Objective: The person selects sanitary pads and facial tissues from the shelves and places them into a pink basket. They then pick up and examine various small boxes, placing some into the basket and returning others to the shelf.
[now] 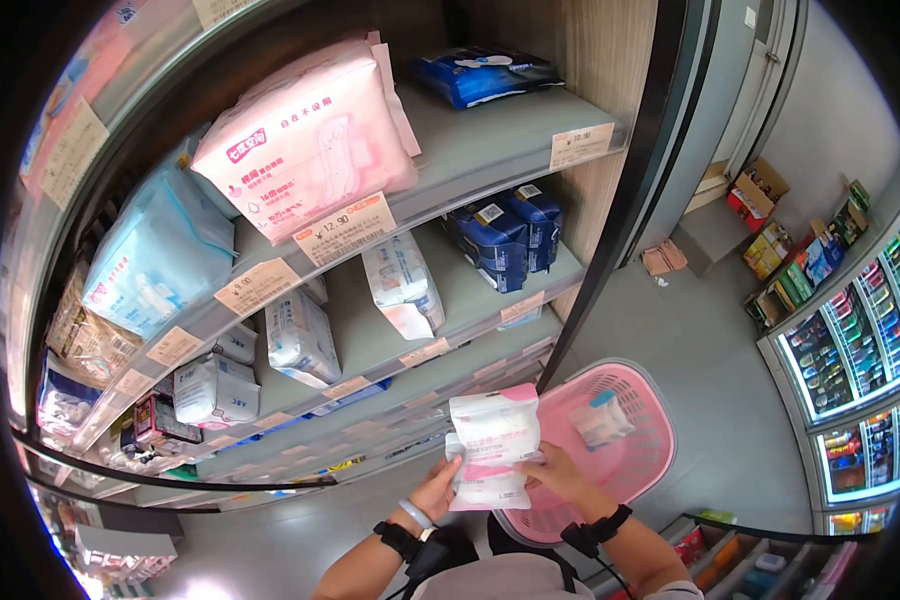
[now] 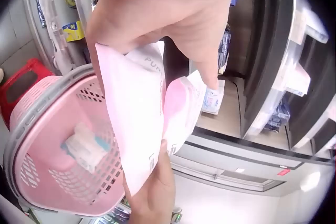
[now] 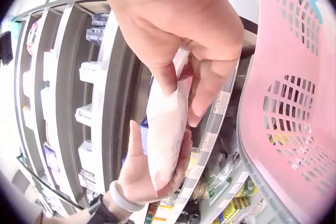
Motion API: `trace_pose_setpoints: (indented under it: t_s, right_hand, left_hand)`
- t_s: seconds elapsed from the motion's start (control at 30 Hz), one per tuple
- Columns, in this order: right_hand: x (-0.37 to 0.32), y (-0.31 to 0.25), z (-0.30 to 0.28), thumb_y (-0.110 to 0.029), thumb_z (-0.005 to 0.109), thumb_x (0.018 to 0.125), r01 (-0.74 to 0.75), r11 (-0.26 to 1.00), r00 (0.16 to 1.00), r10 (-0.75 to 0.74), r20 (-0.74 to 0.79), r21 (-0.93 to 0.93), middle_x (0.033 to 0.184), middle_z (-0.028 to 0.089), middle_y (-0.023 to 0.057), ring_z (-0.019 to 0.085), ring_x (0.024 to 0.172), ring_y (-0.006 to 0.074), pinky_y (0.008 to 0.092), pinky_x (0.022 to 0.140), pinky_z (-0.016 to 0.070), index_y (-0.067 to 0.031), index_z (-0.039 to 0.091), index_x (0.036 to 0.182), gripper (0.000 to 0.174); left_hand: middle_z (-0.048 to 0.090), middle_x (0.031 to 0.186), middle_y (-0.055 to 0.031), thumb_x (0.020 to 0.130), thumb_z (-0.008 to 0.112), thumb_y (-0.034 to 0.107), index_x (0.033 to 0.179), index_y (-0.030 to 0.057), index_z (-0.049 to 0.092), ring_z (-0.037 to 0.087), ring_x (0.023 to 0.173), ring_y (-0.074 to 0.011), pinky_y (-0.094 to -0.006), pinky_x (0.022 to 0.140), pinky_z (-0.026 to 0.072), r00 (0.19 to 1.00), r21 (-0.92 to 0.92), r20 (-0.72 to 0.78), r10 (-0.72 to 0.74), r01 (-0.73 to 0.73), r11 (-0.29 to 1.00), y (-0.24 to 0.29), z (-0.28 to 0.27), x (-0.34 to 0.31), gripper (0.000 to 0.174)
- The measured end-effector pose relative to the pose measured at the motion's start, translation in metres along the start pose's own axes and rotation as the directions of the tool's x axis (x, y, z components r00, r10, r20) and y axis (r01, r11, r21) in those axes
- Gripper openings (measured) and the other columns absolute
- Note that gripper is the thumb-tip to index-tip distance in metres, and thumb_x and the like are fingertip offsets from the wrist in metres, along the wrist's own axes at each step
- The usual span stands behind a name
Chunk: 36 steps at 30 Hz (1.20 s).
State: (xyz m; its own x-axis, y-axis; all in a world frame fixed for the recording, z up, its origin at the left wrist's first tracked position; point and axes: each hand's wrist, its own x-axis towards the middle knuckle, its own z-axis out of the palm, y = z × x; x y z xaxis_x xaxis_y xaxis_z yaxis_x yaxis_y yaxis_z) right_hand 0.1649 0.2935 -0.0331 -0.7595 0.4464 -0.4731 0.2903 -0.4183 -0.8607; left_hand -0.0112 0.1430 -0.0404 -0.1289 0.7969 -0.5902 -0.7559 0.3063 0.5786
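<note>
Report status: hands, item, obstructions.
Left hand and right hand both gripping pink-white packs. Basket close by, blue-white pack inside. No obstruction seen.

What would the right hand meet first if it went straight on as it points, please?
The white-and-pink pack that the right hand grips; beyond it, probably the shelving, though depth is unclear.

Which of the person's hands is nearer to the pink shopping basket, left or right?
Right. The right hand appears over the left side of the pink shopping basket; the left hand is farther left, outside its rim.
</note>
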Motion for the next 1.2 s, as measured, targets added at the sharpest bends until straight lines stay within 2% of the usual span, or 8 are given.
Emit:
trace_pose_setpoints:
  t_s: [0.2,0.5,0.6,0.83,0.93,1.0,1.1,1.2]
  right_hand:
    - [0.005,0.009,-0.004,-0.030,0.063,0.079,-0.030,0.963,1.000,0.028,-0.012,-0.266,0.085,0.061,0.0091,0.060,0.070,0.0139,0.0247,0.058,0.0500,0.0024,0.052,0.104,0.043]
    - [0.005,0.010,-0.001,-0.034,0.061,0.079,0.013,0.841,0.989,0.069,0.131,-0.541,0.091,0.061,0.0129,0.061,0.077,0.0178,0.0283,0.065,0.0485,0.0029,0.051,0.109,0.048]
    - [-0.004,0.001,0.011,-0.039,0.061,0.077,0.128,0.888,0.980,-0.044,0.194,-0.441,0.100,0.060,0.0177,0.057,0.096,0.0276,0.0339,0.084,0.0420,0.0045,0.052,0.108,0.054]
    - [-0.002,0.024,0.001,-0.040,0.062,0.077,0.131,0.834,0.960,0.029,0.279,-0.536,0.105,0.057,0.0191,0.055,0.100,0.0279,0.0338,0.087,0.0408,0.0026,0.046,0.117,0.061]
    - [-0.006,0.028,-0.003,-0.035,0.066,0.074,0.087,0.889,0.979,-0.159,-0.126,-0.450,0.113,0.052,0.0180,0.051,0.106,0.0262,0.0345,0.087,0.0410,0.0029,0.038,0.122,0.067]
    - [-0.002,0.028,0.004,-0.030,0.071,0.069,0.061,0.995,0.991,-0.070,0.118,0.079,0.119,0.047,0.0158,0.047,0.110,0.0238,0.0344,0.088,0.0412,0.0030,0.032,0.126,0.077]
    - [-0.017,0.006,0.015,-0.022,0.070,0.071,-0.070,0.973,0.994,0.048,0.103,0.218,0.110,0.053,0.0094,0.052,0.102,0.0221,0.0338,0.084,0.0433,0.0028,0.040,0.121,0.063]
    - [-0.008,0.042,-0.027,-0.020,0.071,0.068,-0.123,0.991,0.992,0.122,-0.032,-0.049,0.107,0.056,0.0101,0.054,0.099,0.0218,0.0341,0.082,0.0442,0.0018,0.043,0.120,0.063]
  left_hand:
    - [0.047,0.122,-0.0053,0.087,0.053,0.022,0.126,0.0075,0.037,0.047,0.111,-0.0174,-0.0324,0.093,0.0403,0.998,0.193,-0.026,0.057,-0.050,0.980,0.003,-0.001,0.009,0.044]
    - [0.049,0.120,-0.0097,0.084,0.059,0.020,0.124,0.0035,0.038,0.048,0.110,-0.0203,-0.0345,0.091,0.0423,0.995,-0.005,-0.090,0.036,-0.037,0.999,0.007,0.000,0.011,0.048]
    - [0.051,0.117,-0.0110,0.082,0.061,0.015,0.122,0.0020,0.040,0.051,0.107,-0.0213,-0.0348,0.090,0.0428,0.997,0.020,-0.055,0.055,-0.054,0.998,0.005,-0.001,0.014,0.047]
    - [0.052,0.115,-0.0119,0.076,0.063,0.002,0.120,0.0013,0.041,0.053,0.104,-0.0224,-0.0349,0.088,0.0447,0.994,0.088,-0.033,0.106,-0.102,0.991,0.008,-0.001,0.005,0.049]
    - [0.052,0.115,-0.0124,0.075,0.062,0.000,0.121,0.0010,0.039,0.053,0.104,-0.0227,-0.0352,0.088,0.0450,0.993,0.082,-0.017,0.119,-0.117,0.990,0.005,0.000,0.004,0.052]
    - [0.051,0.116,-0.0127,0.075,0.062,0.000,0.124,0.0012,0.035,0.052,0.105,-0.0236,-0.0358,0.089,0.0447,0.996,0.075,0.072,0.049,-0.055,0.996,0.001,0.005,0.005,0.056]
    - [0.052,0.115,-0.0137,0.073,0.067,0.005,0.124,0.0012,0.037,0.051,0.105,-0.0213,-0.0362,0.092,0.0410,0.994,0.060,0.098,0.045,-0.051,0.997,-0.008,0.019,0.008,0.059]
    - [0.052,0.114,-0.0136,0.076,0.066,0.012,0.126,0.0031,0.035,0.052,0.103,-0.0202,-0.0359,0.089,0.0420,0.984,0.280,-0.042,0.174,-0.156,0.947,-0.030,-0.001,0.011,0.060]
